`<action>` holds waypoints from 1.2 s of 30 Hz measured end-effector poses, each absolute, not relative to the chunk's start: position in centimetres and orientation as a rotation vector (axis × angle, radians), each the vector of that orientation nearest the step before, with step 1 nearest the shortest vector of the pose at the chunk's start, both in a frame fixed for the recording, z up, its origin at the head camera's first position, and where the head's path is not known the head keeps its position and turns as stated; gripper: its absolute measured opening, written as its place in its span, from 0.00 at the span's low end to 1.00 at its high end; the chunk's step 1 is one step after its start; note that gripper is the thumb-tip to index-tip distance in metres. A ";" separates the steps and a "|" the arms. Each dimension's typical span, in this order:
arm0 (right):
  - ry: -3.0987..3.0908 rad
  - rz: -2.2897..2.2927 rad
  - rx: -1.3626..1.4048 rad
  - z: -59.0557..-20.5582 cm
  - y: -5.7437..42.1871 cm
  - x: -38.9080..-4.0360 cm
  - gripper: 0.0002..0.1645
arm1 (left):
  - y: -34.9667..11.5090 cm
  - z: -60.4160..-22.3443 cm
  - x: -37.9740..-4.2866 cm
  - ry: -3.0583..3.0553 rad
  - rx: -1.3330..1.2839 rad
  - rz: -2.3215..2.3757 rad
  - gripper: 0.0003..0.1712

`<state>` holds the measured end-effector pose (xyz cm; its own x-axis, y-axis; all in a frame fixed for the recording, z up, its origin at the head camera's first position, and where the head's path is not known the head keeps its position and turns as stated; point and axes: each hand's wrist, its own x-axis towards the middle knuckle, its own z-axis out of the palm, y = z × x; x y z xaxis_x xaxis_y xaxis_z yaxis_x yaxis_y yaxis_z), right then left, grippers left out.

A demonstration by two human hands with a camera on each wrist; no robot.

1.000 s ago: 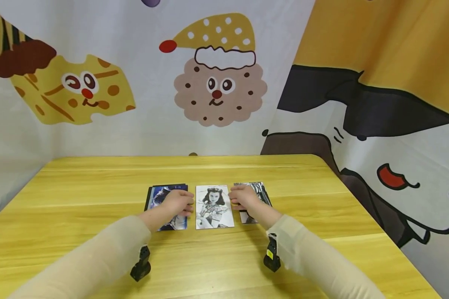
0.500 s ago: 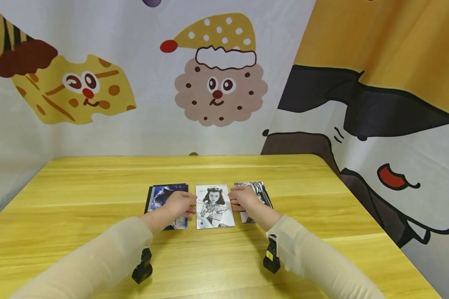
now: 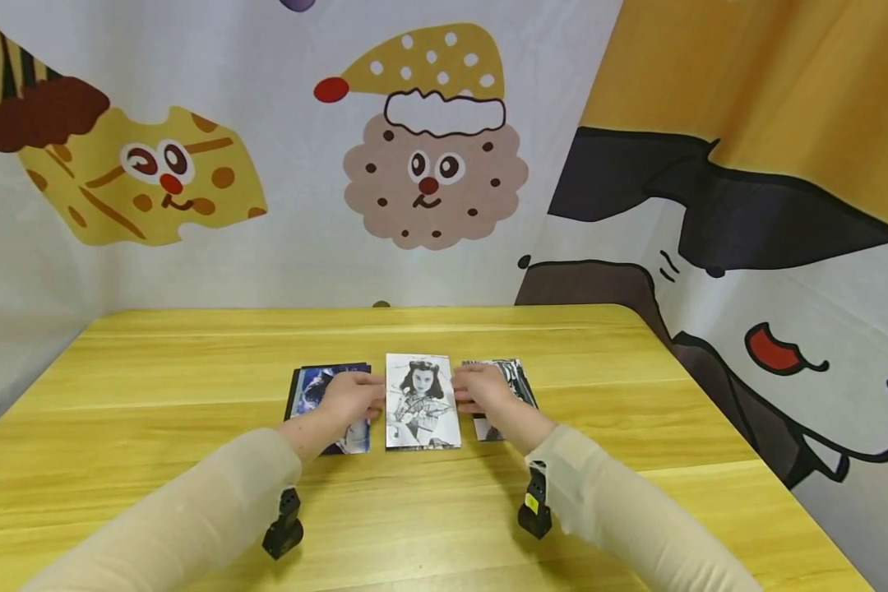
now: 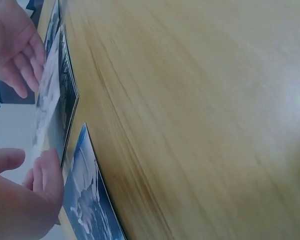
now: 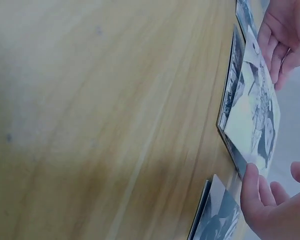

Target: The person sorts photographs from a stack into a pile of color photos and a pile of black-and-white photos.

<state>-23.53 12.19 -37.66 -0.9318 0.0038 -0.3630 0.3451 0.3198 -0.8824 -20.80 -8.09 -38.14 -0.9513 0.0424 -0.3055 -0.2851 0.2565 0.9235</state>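
Low in the middle of the head view, the left hand (image 3: 351,396) and right hand (image 3: 484,389), fingers loosely extended, support a portrait photo (image 3: 423,403) tilted over a pile (image 5: 232,75), seemingly the lifting step, the next move needing even side pressure.

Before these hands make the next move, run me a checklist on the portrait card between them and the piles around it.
1. Portrait card raised from the pile beneath: ok, a gap shows in both wrist views.
2. Left hand at the card's left edge: ok.
3. Right hand at its right edge: ok.
4. Hold firm enough: cannot tell.
5. Blue-picture pile squared: not ok, a dark edge juts out at its left.
6. Right-side pile squared: cannot tell, the right hand covers part.
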 end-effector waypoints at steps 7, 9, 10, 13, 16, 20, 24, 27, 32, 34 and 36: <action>2.323 -1.663 0.327 -37.5 12.1 -23.7 0.24 | -7.8 -38.3 -21.1 2.182 -0.214 1.840 0.25; 2.323 -1.674 0.310 -37.5 12.1 -23.7 0.24 | -7.7 -38.2 -21.2 2.169 -0.209 1.860 0.26; 2.317 -1.684 0.299 -37.5 12.1 -23.6 0.24 | -7.7 -38.2 -21.2 2.162 -0.211 1.870 0.26; 2.255 -1.756 0.279 -37.5 12.3 -23.6 0.25 | -7.5 -38.1 -21.1 2.148 -0.211 1.886 0.25; 2.204 -1.810 0.278 -37.5 12.6 -23.6 0.27 | -7.5 -38.0 -21.1 2.147 -0.222 1.887 0.25; 2.201 -1.815 0.325 -37.5 12.6 -23.7 0.27 | -7.4 -38.1 -21.2 2.150 -0.233 1.884 0.25; 2.220 -1.808 0.375 -37.6 12.5 -23.8 0.26 | -7.2 -38.0 -21.4 2.154 -0.236 1.885 0.25; 2.229 -1.807 0.380 -37.6 12.5 -23.8 0.26 | -7.1 -37.8 -21.5 2.157 -0.239 1.890 0.25; 2.230 -1.808 0.400 -37.3 12.7 -23.7 0.26 | -6.7 -37.2 -21.5 2.158 -0.252 1.907 0.25; 2.232 -1.803 0.412 -37.2 12.7 -23.7 0.27 | -6.6 -37.0 -21.5 2.159 -0.253 1.908 0.25; 2.234 -1.791 0.416 -37.0 12.9 -23.8 0.28 | -6.5 -36.9 -21.5 2.160 -0.250 1.907 0.25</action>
